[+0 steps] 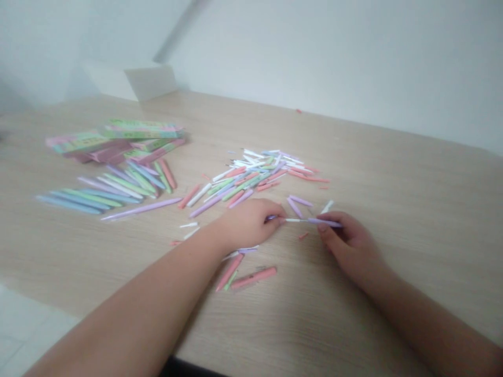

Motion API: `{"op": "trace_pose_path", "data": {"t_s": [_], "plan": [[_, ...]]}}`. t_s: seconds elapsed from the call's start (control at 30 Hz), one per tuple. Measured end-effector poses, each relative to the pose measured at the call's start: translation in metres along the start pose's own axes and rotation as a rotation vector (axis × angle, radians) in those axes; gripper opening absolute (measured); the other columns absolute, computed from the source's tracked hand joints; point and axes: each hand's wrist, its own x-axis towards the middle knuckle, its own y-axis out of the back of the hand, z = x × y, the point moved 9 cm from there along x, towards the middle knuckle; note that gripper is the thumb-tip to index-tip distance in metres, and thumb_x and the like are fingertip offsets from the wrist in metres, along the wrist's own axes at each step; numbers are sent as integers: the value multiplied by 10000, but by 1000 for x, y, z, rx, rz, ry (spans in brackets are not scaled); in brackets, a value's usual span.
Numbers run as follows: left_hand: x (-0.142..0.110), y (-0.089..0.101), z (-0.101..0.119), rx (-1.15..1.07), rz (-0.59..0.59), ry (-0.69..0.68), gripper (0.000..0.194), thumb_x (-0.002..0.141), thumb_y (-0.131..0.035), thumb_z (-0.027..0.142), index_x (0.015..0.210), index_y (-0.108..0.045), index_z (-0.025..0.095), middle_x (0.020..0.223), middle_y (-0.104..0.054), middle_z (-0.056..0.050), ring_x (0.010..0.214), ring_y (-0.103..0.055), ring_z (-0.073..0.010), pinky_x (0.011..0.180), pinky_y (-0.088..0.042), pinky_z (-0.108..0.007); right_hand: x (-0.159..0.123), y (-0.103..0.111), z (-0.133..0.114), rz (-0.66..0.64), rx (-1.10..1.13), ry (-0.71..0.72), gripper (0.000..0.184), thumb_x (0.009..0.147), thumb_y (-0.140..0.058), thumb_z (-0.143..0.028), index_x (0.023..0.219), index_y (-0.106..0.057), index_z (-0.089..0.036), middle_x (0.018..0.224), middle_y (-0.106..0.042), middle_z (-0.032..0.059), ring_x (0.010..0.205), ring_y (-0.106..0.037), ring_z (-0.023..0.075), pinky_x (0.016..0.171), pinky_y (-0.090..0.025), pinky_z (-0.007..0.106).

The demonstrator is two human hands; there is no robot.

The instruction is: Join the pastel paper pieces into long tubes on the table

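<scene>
Over the middle of the table, my left hand (257, 222) pinches a pen piece, mostly hidden in the fingers, with a white part (293, 220) sticking out to the right. My right hand (349, 238) pinches a purple pen barrel (324, 222) lined up with it. A thin dark refill tip shows between the two; blur hides how far they are joined. Just behind the hands lie purple pen pieces (299, 201) and a white piece (327, 207). A small red piece (303, 236) rests between the hands.
A heap of mixed pen parts (251, 178) lies beyond my left hand. Whole-looking pastel pens (98, 195) are at left, with printed boxes (137, 130) behind. Red pen parts (253, 277) lie near my left forearm. A white folded card (151, 82) stands by the wall.
</scene>
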Motion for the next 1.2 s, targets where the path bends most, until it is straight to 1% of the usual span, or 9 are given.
{"op": "trace_pose_path", "data": {"t_s": [0.13, 0.27, 0.4, 0.63, 0.77, 0.9, 0.97, 1.1, 1.2], "plan": [[0, -1, -2, 3, -20, 16, 285, 971, -460, 314, 1005, -735, 244, 1042, -753, -42, 959, -664, -218, 853, -479, -357, 4, -4, -1, 3, 32, -10, 222, 877, -665, -456, 978, -677, -258, 778, -680, 33, 692, -642, 222, 575, -501, 347], [0, -2, -4, 10, -19, 29, 291, 977, -458, 323, 1030, -733, 242, 1041, -751, -36, 972, -660, -217, 844, -474, -355, 2, -2, 2, -8, 65, -19, 219, 889, -659, -457, 978, -670, -258, 694, -649, 12, 613, -615, 204, 535, -478, 332], [0, -2, -4, 34, -36, 32, 289, 982, -459, 332, 1009, -728, 232, 1016, -746, -28, 946, -653, -202, 826, -466, -342, 1, -8, 3, -69, 114, -60, 239, 905, -650, -462, 1004, -636, -246, 640, -645, -6, 560, -613, 185, 526, -488, 311], [1, -6, 1, 40, -63, -8, 306, 993, -467, 352, 1071, -734, 226, 1050, -739, -25, 977, -649, -194, 843, -464, -324, -2, -16, -1, -150, -38, -47, 323, 896, -664, -486, 1095, -710, -236, 760, -698, 21, 612, -633, 174, 553, -504, 300], [1, -11, 8, -16, -100, -35, 283, 966, -541, 347, 1164, -723, 259, 1112, -742, -19, 1026, -657, -201, 862, -466, -312, -2, -20, -5, -172, -110, 6, 279, 887, -677, -439, 1073, -753, -245, 803, -725, 29, 643, -641, 180, 561, -509, 297], [1, -12, 12, -74, -89, 17, 420, 889, -667, 340, 1303, -639, 283, 1085, -748, -8, 972, -673, -196, 786, -464, -290, -5, -23, -9, -182, -150, 73, 246, 896, -663, -379, 1089, -768, -268, 858, -752, 34, 691, -662, 190, 603, -529, 308], [2, -11, 13, -92, -64, 35, 410, 851, -712, 331, 1249, -653, 255, 1025, -749, 0, 916, -674, -184, 748, -455, -277, -6, -23, -11, -182, -154, 107, 235, 897, -659, -353, 1092, -768, -280, 925, -765, 37, 742, -681, 197, 643, -545, 318], [4, -9, 11, -43, -23, 86, 255, 798, -756, 409, 937, -701, 202, 861, -715, 4, 777, -640, -172, 636, -396, -272, -7, -21, -15, -164, -140, 140, 214, 895, -664, -358, 1059, -771, -272, 877, -761, 38, 702, -676, 191, 621, -544, 312], [5, -8, 12, 3, -11, 67, 253, 813, -740, 440, 887, -711, 200, 823, -699, 0, 755, -617, -169, 614, -360, -275, -7, -18, -18, -137, -130, 159, 211, 890, -670, -370, 1043, -772, -264, 852, -756, 40, 680, -671, 188, 601, -541, 307]]}}
